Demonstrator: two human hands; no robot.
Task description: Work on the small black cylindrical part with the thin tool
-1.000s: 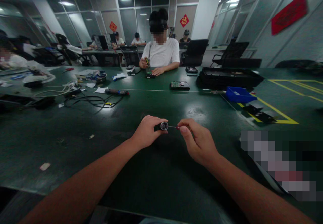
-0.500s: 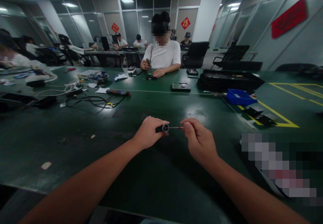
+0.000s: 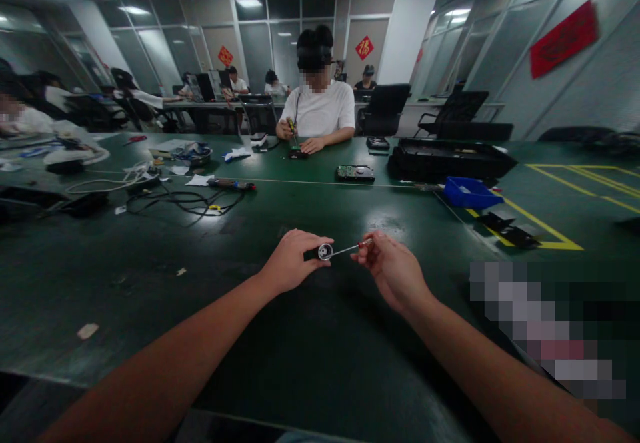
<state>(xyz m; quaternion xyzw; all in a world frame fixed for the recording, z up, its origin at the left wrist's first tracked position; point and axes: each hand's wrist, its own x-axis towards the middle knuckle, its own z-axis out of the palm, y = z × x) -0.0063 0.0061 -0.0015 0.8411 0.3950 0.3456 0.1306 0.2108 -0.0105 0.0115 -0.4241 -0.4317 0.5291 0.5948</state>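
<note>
Just over the green table [image 3: 280, 316], my left hand [image 3: 286, 262] pinches a small dark cylinder [image 3: 325, 252] between thumb and fingers. Its round, silver-rimmed end faces me, with some detail inside that is too small to make out. My right hand [image 3: 393, 263] is closed on the red handle of a thin screwdriver [image 3: 346, 250]. The metal shaft slants down to the left, its tip at the cylinder's rim or opening; I cannot tell how far in it reaches. Much of the handle is hidden by my fingers.
Across the table a person in a white shirt [image 3: 320, 110] works with a screwdriver. Nearer lie a hard drive [image 3: 355, 173], a black case [image 3: 445, 160], a blue bin [image 3: 473, 193] and black cables [image 3: 185, 204]. A blurred-out item [image 3: 545, 336] is at right.
The screwdriver has gone from nearly level to slanted, its handle end raised. My right fingers have shifted on the handle, and the cylinder's end has turned slightly.
</note>
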